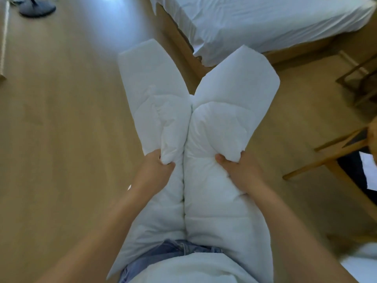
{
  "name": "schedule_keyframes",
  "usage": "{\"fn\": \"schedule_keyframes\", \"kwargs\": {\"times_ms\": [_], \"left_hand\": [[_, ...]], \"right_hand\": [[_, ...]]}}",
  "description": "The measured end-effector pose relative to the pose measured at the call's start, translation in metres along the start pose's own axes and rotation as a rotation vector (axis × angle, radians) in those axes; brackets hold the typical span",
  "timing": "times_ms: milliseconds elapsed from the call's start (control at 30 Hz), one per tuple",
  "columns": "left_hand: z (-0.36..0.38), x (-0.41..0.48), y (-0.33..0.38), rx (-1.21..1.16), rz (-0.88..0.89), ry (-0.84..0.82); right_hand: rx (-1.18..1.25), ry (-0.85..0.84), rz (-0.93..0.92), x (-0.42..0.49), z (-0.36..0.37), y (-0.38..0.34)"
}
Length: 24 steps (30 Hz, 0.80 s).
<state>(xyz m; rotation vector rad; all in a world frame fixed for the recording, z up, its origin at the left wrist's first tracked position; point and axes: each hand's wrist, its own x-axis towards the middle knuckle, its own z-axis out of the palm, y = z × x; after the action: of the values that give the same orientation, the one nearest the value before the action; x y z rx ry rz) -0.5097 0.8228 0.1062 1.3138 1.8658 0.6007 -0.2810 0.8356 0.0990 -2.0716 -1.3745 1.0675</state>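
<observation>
A thick white quilted duvet [206,123] hangs in front of me, folded lengthwise into two padded halves that meet at a centre seam and splay apart at the far end. My left hand [157,168] grips a bunch of the left half. My right hand [238,170] grips the bulge of the right half, thumb on top. The near end of the duvet lies against my waist, over blue jeans [171,250].
A bed with a white fitted sheet [265,23] stands at the upper right on a wooden frame. Wooden chair or table frames [334,154] are at the right. A dark fan base [37,9] sits on the wood floor [61,119] at the upper left.
</observation>
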Motion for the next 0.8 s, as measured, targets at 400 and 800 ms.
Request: {"fn": "schedule_keyframes", "kwargs": {"times_ms": [400,800], "left_hand": [[0.122,0.253,0.209,-0.008,-0.007,0.003],[0.193,0.56,0.45,-0.344,0.085,-0.021]], "right_hand": [[-0.005,-0.124,-0.005,0.315,-0.148,-0.038],[0.08,0.058,-0.113,0.647,-0.3,-0.148]]}}
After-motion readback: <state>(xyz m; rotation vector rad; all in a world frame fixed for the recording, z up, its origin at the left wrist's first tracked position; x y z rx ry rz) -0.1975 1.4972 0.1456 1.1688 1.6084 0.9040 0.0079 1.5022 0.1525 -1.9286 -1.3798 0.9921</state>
